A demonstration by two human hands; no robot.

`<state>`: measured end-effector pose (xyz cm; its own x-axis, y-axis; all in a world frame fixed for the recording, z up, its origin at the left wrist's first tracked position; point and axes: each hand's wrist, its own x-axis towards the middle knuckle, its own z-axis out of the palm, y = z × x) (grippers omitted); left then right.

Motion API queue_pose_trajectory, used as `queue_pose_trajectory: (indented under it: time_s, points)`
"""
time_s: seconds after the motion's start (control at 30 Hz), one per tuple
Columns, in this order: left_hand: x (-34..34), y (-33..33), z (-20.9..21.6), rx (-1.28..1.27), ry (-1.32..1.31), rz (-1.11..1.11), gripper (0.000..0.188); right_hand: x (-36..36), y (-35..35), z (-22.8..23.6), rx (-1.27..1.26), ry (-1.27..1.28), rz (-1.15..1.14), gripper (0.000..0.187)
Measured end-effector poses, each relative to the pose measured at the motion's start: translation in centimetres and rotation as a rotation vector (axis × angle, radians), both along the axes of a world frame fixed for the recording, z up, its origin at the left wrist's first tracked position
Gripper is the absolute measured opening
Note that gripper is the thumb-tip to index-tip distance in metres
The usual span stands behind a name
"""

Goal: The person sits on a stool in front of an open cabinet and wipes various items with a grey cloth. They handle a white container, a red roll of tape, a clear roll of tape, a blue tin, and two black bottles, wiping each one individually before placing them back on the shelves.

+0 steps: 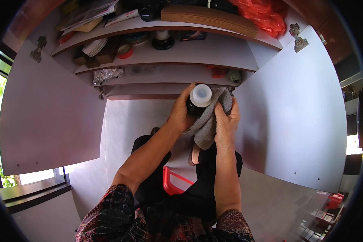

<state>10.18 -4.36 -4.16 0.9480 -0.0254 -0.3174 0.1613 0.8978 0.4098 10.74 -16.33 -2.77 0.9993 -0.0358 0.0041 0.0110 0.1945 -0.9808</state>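
In front of the open cabinet I hold a dark bottle [194, 109] with a translucent white cap [201, 95]. My left hand [179, 109] is wrapped round its left side, the far fingers hidden behind it. A grey cloth [207, 127] lies against the bottle's right side and hangs down below it. My right hand [226, 123] is closed on that cloth, thumb on top, pressing it toward the bottle. The lower part of the bottle is mostly covered by the cloth and my left hand.
Cabinet doors stand open at left [54, 109] and right [294, 113]. On the shelves are a wooden board [207, 19], red plastic bag [266, 18], roll of red tape [125, 51], dark round item with a white top [163, 40] and crumpled foil [107, 75]. A red stool [171, 183] is beneath me.
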Motion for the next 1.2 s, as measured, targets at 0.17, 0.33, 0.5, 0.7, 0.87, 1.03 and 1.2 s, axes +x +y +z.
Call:
queue_pose_trajectory:
  time_s: [0.17,0.33,0.5,0.7,0.87,1.03,1.2]
  points:
    - [-0.7,0.5,-0.4,0.085,0.011,-0.233,0.056,0.9,-0.5,0.2,-0.239,-0.117,-0.125,0.019]
    - [-0.7,0.2,0.2,0.232,0.022,-0.222,0.061,0.8,-0.8,-0.3,-0.226,-0.103,-0.089,0.020]
    - [-0.2,0.1,0.1,0.037,-0.120,-0.190,0.050,-0.1,-0.5,0.6,-0.249,-0.138,-0.051,0.021]
    - [0.0,0.8,0.8,-0.186,-0.178,-0.267,0.041,-0.2,-0.7,0.1,-0.329,-0.270,-0.038,0.021]
    - [-0.5,1.9,0.5,0.159,-0.173,-0.223,0.045,1.4,-1.5,-0.4,-0.165,-0.170,0.111,0.022]
    - [-2.0,2.4,2.5,0.210,-0.147,-0.478,0.080,2.9,-3.4,1.9,0.028,0.042,0.523,0.026]
    - [-2.0,1.8,2.5,0.564,-0.178,-0.599,0.089,3.3,-4.2,3.0,-0.159,0.003,0.710,0.031]
